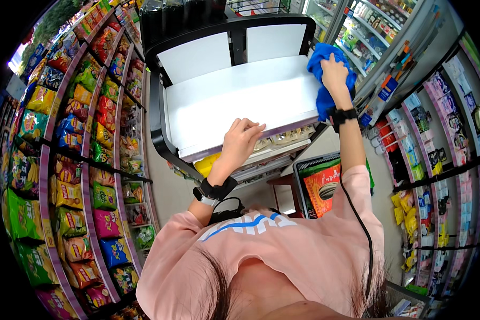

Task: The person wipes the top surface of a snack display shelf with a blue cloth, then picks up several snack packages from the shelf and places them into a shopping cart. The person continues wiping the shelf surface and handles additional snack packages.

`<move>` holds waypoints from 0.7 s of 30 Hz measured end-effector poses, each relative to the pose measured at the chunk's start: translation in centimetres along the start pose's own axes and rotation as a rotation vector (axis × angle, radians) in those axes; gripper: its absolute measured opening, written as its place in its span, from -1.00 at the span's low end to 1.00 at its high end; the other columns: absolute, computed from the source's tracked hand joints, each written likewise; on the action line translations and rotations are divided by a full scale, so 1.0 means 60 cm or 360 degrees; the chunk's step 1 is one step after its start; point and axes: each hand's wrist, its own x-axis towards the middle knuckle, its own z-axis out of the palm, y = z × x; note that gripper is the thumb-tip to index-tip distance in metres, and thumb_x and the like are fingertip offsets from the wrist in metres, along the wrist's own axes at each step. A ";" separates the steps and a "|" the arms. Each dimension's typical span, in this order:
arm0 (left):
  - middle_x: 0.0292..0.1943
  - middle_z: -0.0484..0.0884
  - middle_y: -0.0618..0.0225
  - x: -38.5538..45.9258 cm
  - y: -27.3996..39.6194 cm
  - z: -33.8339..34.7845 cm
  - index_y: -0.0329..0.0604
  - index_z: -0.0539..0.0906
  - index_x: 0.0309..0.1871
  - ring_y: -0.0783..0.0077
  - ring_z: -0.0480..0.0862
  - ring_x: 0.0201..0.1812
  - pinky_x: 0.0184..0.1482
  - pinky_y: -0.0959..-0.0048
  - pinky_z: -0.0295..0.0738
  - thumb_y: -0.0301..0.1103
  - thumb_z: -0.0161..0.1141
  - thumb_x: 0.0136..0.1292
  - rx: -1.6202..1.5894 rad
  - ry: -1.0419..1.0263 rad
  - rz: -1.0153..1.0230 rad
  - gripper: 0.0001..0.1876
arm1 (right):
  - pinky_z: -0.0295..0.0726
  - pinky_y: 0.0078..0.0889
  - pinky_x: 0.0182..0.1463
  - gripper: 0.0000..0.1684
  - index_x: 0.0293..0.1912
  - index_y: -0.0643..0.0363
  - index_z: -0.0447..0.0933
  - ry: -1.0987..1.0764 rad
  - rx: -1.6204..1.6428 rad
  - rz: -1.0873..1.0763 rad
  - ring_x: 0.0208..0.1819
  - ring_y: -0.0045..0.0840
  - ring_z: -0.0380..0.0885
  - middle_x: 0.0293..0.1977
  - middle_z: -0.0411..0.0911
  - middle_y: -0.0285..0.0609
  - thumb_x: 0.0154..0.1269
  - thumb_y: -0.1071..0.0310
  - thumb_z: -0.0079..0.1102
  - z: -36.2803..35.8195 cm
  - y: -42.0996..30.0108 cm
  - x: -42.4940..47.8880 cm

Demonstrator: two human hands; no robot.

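A blue cloth [322, 60] is bunched under my right hand [336, 74], which grips it against the black right-hand frame of a display shelf. Part of the cloth hangs down the outer side of that frame. The shelf's white top board [240, 96] is bare and bright. At its front lip, my left hand [242, 138] rests with bent fingers touching the edge and holds nothing. Packaged goods [292, 136] sit on the tier just below the board, partly hidden by my left hand and arm.
Racks of snack bags [70, 172] line the left side. A glass-doored cooler [368, 32] stands at upper right, and racks of small packaged goods [436, 160] fill the right. A grey basket [300, 168] with a red-and-green package [324, 186] is by my right side, beside a brown stool [282, 182].
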 end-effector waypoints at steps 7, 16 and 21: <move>-0.31 0.59 0.36 0.005 0.002 -0.003 -0.10 0.71 -0.14 0.33 0.52 -0.29 -0.25 0.40 0.48 -0.49 0.28 0.08 -0.0031 -0.0037 0.0024 -0.76 | 0.49 0.10 0.08 -0.14 0.38 -0.16 0.07 0.0216 0.1141 0.0381 0.08 0.30 0.40 0.34 -0.06 0.41 0.09 0.45 0.11 -0.009 -0.043 0.174; -0.33 0.55 0.35 0.002 0.004 -0.010 -0.06 0.70 -0.11 0.33 0.51 -0.30 -0.25 0.41 0.48 -0.44 0.30 0.09 -0.0015 -0.0049 -0.0005 -0.74 | 0.58 0.04 -0.06 -0.07 0.32 -0.04 0.17 0.0308 0.1148 -0.0359 -0.15 0.30 0.51 0.27 -0.16 0.62 -0.12 0.61 0.15 -0.105 -0.277 0.105; -0.31 0.56 0.36 -0.001 0.000 -0.010 -0.05 0.70 -0.08 0.33 0.50 -0.29 -0.25 0.42 0.48 -0.45 0.29 0.10 0.0011 -0.0065 -0.0001 -0.73 | 0.62 0.05 -0.21 -0.08 0.30 -0.21 0.15 0.0235 0.0903 -0.0026 -0.23 0.16 0.59 0.36 -0.11 0.36 -0.10 0.41 0.25 -0.073 -0.203 0.161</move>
